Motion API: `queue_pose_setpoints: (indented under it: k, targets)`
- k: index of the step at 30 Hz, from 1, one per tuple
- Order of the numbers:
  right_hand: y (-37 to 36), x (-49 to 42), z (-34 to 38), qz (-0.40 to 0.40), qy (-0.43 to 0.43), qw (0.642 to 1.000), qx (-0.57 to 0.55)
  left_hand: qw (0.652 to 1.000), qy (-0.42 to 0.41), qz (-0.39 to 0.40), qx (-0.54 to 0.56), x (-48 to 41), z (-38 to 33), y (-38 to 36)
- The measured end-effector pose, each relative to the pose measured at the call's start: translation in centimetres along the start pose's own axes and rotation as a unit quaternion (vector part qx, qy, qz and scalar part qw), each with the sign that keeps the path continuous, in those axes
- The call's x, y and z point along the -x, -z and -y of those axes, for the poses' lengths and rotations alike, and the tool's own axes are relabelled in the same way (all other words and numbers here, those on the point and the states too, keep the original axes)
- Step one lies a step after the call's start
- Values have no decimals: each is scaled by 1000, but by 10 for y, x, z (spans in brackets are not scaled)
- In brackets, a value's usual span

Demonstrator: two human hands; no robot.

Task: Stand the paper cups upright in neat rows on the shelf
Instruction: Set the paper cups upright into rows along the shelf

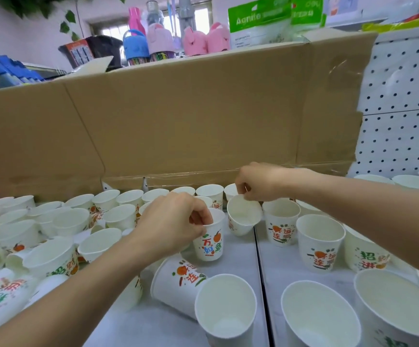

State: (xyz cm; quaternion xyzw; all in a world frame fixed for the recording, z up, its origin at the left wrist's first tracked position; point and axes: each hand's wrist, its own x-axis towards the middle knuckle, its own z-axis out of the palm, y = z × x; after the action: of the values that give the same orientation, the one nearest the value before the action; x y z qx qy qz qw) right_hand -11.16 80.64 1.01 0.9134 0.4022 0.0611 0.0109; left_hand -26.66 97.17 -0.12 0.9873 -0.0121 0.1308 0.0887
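Here hands (pixel 176 221) (pixel 258 181) pinch thin-rimmed, tapered paper cups (pixel 209 246) (pixel 243 219).

White printed paper cups (pixel 319 242) crowd shelf (pixel 238 259), most upright. Left hand (pixel 176 221) pinches rim of upright cup (pixel 209 244); right hand (pixel 258 181) holds tilted cup (pixel 243 216); fallen cup (pixel 176 284) lies on side, front.

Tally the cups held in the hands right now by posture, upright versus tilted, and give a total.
Upright cup, pinched at the rim by the left hand: 1
Tilted cup, pinched at the rim by the right hand: 1
Total: 2
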Motion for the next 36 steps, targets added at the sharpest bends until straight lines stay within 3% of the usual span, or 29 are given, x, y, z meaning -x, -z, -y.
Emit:
queue_pose_setpoints:
  k: [8,13,16,18,28,32,34,36]
  targets:
    - [-1,-6,3,13,-42,998,-35,998,-30,35,-34,-4,-3,-5]
    - [4,-3,9,-39,-27,999,-4,997,-42,27,-53,-8,2,-8]
    - [6,12,15,41,1,997,-59,997,-44,28,-60,-10,6,-10]
    - [3,18,18,75,9,997,-25,997,-43,34,-51,-12,7,-11]
    - [3,34,29,28,17,998,45,996,-78,1,-34,-13,15,-8]
    - [14,43,56,-33,84,993,-71,997,-66,-43,15,10,41,22]
    - [18,44,80,4,105,982,-155,998,-51,-23,15,22,55,30]
    - [20,40,102,55,114,978,-166,999,-38,3,0,31,66,32]
